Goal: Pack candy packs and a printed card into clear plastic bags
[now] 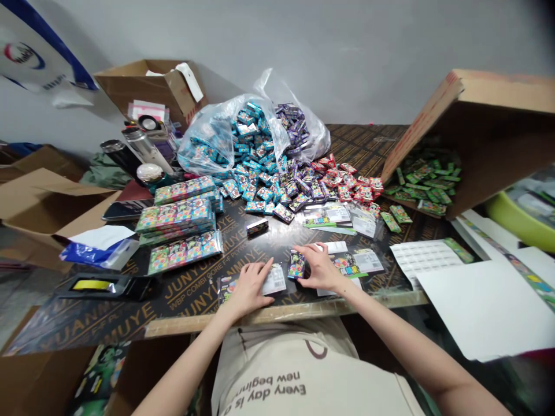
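1. The right hand [318, 268] has its fingers curled, gripping a small blue-patterned packet [297, 264].
2. The left hand [250, 290] lies open, fingers spread, resting on a printed card [274, 279] just beside that packet.
3. Well beyond the fingertips, loose packets [260, 185] heap on the dark plywood table [191, 292].

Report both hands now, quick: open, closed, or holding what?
Left hand: open, resting on a printed card, not gripping it.
Right hand: closed, holding a small packet.
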`<act>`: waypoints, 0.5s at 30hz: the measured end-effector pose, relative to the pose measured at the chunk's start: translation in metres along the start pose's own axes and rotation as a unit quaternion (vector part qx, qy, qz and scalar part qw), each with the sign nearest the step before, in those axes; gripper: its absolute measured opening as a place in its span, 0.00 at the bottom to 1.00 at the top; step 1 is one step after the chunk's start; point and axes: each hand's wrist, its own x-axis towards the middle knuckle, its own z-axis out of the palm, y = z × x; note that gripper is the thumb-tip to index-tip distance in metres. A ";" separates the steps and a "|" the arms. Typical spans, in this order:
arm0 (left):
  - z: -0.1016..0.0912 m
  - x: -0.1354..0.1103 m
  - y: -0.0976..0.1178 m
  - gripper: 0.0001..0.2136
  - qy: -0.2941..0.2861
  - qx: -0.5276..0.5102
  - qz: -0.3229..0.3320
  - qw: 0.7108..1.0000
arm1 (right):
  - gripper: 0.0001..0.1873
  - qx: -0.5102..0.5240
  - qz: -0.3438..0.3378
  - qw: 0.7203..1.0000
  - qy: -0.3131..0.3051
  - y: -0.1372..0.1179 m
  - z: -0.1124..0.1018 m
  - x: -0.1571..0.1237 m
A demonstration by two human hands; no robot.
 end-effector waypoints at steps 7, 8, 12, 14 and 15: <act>-0.009 0.006 0.006 0.46 0.028 -0.026 0.030 0.999 | 0.52 0.048 -0.064 0.994 -0.081 -0.003 0.002 0.001; -0.011 0.007 0.007 0.46 0.026 -0.035 0.038 0.998 | 0.53 0.050 -0.074 0.993 -0.083 -0.001 0.002 0.002; -0.015 0.012 0.006 0.45 0.062 -0.063 0.009 0.996 | 0.64 0.054 -0.027 0.998 0.003 0.001 0.005 0.000; -0.015 0.015 0.006 0.45 0.077 -0.076 -0.014 0.994 | 0.62 0.079 0.012 0.996 0.042 -0.005 0.008 -0.003; -0.015 0.017 0.006 0.45 0.078 -0.081 -0.018 0.993 | 0.58 0.098 0.016 0.994 0.039 -0.007 0.009 -0.004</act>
